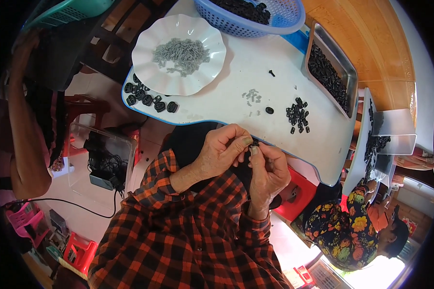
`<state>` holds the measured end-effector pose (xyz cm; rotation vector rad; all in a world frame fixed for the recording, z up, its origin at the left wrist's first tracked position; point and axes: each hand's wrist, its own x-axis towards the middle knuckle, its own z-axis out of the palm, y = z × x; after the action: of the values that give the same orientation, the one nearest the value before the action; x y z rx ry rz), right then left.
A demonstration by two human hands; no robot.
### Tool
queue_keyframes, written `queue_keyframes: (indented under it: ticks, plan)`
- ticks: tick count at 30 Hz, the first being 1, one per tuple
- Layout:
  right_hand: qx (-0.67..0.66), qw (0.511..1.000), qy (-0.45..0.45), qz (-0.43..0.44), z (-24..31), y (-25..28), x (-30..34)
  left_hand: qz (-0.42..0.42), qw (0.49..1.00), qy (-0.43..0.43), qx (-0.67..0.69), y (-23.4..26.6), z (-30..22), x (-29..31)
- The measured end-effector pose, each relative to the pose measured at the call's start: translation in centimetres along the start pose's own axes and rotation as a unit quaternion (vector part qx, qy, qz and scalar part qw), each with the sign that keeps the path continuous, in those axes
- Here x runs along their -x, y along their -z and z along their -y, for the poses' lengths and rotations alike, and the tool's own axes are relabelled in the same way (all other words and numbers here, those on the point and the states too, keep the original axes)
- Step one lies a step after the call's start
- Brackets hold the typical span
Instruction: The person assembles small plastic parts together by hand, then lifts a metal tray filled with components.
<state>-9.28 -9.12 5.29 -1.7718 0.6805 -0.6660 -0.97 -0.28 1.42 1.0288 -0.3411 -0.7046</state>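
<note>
At the table's near edge, the fingertips of my left hand (225, 148) and my right hand (269, 172) meet in a pinch. Between them is a small black part (255, 143), mostly hidden by the thumbs. On the white table just beyond lie one black oval piece (269, 110) and a few loose grey spring-like pieces (252, 96). A cluster of small black pieces (298, 115) sits to their right. Farther left, a scalloped white plate (143, 53) holds a heap of grey spring-like pieces (182, 54). Several black oval pieces (147, 99) rest beside the plate's near rim.
A blue basket (255, 29) and a metal tray (349, 84), both with black parts, stand at the far side. One black piece (271, 73) lies alone. A clear bin (101, 159) with cables is at left. Other people sit at left and right, near red stools (296, 192).
</note>
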Motion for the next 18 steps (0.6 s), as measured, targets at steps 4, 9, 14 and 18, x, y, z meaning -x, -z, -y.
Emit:
queue_keyframes:
  ticks: [4,9,14,18]
  plan:
    - [0.031,0.999,0.044,-0.007,-0.1,-0.5,-0.1,-0.006,1.0,-0.005,0.001,-0.2,0.2,0.1]
    - [0.068,0.997,0.038,0.016,0.4,0.1,-0.3,0.014,1.0,0.005,-0.002,0.0,0.0,-0.2]
    - [-0.056,0.996,-0.065,0.014,1.0,0.4,-0.3,0.005,0.999,-0.02,0.025,-0.4,0.5,-0.3]
    - [-0.053,0.997,-0.058,0.018,0.7,0.5,-0.2,0.019,0.999,-0.036,-0.009,-0.2,0.8,-0.3]
